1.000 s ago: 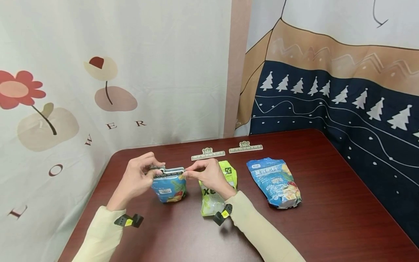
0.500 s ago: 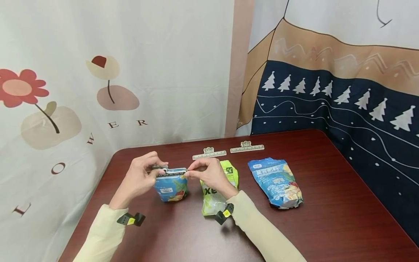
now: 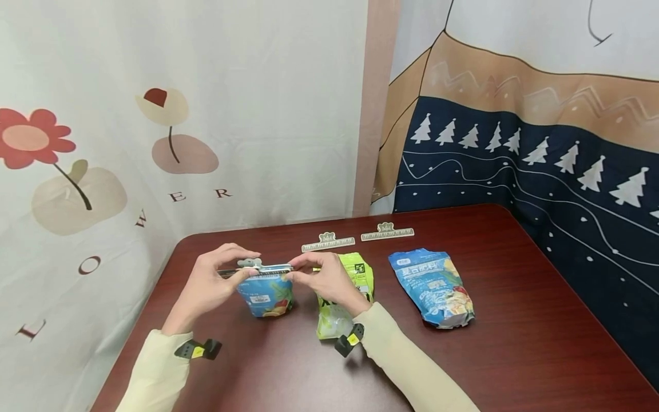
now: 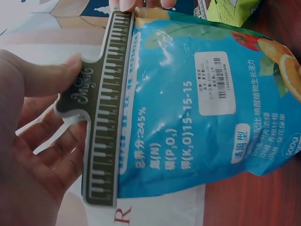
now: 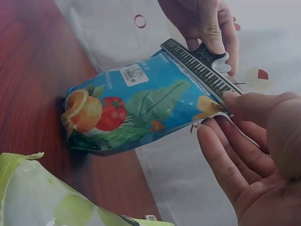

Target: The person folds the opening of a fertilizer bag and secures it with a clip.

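A blue printed bag point(image 3: 265, 296) of fertilizer stands on the table, its top edge inside a dark bag clip point(image 4: 104, 108) with a piano-key pattern and "Music" on its handle. My left hand point(image 3: 208, 286) holds the clip by its handle, thumb point(image 4: 51, 77) on the front face and fingers behind. At the clip's other end, by the bag's top corner, my right hand point(image 3: 329, 280) pinches it, thumb point(image 5: 256, 106) on the near side. The right hand's fingers reach behind the bag corner, where their tips are partly hidden.
A green-yellow bag point(image 3: 334, 320) lies partly beneath my right hand. To the right lies a second blue bag point(image 3: 432, 289). Two pale clips with keyboard print, a left one point(image 3: 328, 242) and a right one point(image 3: 387, 232), lie at the back of the dark red table point(image 3: 515, 355).
My left hand has shifted slightly left and its fingers have spread, so more of the clip's handle shows. The right-hand fingers have moved a little further over the clip's end. The bag stays put.
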A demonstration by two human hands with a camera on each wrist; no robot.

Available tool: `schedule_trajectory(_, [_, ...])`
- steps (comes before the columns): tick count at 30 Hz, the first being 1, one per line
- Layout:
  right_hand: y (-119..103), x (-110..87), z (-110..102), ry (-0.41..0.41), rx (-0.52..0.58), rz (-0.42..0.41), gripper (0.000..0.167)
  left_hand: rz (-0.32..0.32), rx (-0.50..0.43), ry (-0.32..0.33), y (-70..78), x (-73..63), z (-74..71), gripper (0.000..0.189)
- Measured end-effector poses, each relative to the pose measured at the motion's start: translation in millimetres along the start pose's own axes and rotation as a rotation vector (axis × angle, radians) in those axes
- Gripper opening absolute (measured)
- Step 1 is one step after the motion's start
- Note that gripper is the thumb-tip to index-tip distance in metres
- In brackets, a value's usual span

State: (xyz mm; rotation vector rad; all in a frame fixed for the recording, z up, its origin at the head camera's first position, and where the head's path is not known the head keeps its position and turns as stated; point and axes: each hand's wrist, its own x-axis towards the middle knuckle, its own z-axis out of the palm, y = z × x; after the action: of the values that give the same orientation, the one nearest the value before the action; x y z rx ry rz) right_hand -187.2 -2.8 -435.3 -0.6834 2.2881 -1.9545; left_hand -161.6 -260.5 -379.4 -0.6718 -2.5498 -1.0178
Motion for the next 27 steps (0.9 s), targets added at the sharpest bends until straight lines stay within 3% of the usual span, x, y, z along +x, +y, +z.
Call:
schedule_trajectory(9, [0,0.1,4,0.009,0.008,-0.011,0.022,-0.119,-0.074,0.042,-13.2,-13.8,-1.9,0.041])
schedule_trajectory(15, [0,-0.8,6,0.016,-0.025,-0.018,0.021,-0.273,-0.185,0.076,-31.1,-31.7,-2.5,0.036])
schedule_trajectory(27, [-1,-0.3,7,0.021,-0.073,-0.018,0.017,-0.482,-0.398,0.234,-55.8,-49.4,3.7,0.035])
